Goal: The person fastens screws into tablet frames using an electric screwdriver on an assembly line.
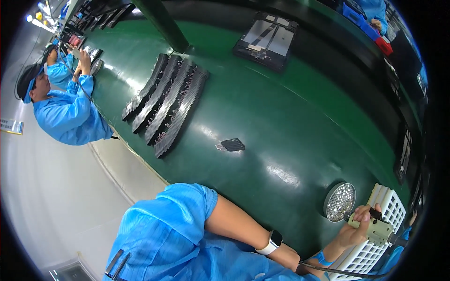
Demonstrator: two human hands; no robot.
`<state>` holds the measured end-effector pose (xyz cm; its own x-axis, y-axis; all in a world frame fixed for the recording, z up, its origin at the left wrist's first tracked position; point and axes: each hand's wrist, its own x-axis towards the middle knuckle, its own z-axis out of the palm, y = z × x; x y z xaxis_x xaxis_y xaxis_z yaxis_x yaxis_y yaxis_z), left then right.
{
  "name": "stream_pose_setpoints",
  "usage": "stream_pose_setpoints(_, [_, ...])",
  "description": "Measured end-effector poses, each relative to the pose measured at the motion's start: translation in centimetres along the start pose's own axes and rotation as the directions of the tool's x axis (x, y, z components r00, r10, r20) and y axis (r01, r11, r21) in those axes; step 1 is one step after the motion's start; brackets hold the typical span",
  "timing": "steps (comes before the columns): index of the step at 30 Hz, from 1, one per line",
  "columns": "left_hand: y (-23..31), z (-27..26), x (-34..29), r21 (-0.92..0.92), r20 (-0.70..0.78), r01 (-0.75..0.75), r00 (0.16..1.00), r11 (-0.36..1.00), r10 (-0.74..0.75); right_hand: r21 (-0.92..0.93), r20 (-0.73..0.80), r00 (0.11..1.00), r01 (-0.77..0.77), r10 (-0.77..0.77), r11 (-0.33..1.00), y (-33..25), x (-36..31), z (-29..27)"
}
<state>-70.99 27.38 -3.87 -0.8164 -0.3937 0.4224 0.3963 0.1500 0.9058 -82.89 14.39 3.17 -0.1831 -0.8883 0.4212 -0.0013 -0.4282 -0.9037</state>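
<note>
My right hand [350, 234], a blue band at its wrist, grips a beige power screwdriver [378, 231] with a black lever and a cord. The tool's front end is at the rim of a round metal dish [326, 206] full of small silvery screw-like pieces [341, 201]. Across my body reaches my left arm, with a white-strapped watch [273, 241]. My left hand [287, 258] is low in the picture, its fingers hidden. Alone on the green table [243, 178] lies a small bunch of black strips with pale ends [232, 144].
Beside the dish stand white grid trays [391, 206]. Several curved rows of stacked dark parts [164, 107] lie farther left. A dark flat device [267, 40] lies at the back, near a green post [164, 25]. Co-workers in blue [70, 112] sit at left; another works at the far right.
</note>
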Motion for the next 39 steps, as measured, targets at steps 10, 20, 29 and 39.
stream_pose_setpoints(10, [5.4, -2.2, -0.3, 0.102, -0.153, 0.166, 0.977, 0.981, -0.149, 0.006, 0.039, 0.999, 0.004, -0.005, 1.000, -0.3, -0.1, 0.9])
stream_pose_setpoints(20, [23.1, -20.4, -23.7, 0.313, -0.851, 0.948, 0.310, -0.064, 0.423, -0.030, -0.002, 1.000, -0.008, 0.008, 1.000, -1.1, 0.0, 1.2])
stream_pose_setpoints(29, [23.1, -22.2, -27.9, 0.270, -0.920, 0.958, 0.285, -0.093, 0.270, 0.005, 0.014, 0.999, -0.043, 0.043, 0.999, -0.9, -0.3, 1.2])
stream_pose_setpoints(39, [20.9, -23.5, -28.6, 0.278, -0.869, 0.955, 0.295, -0.101, 0.398, 0.020, 0.021, 0.999, -0.031, 0.031, 0.999, -0.9, -0.4, 1.1])
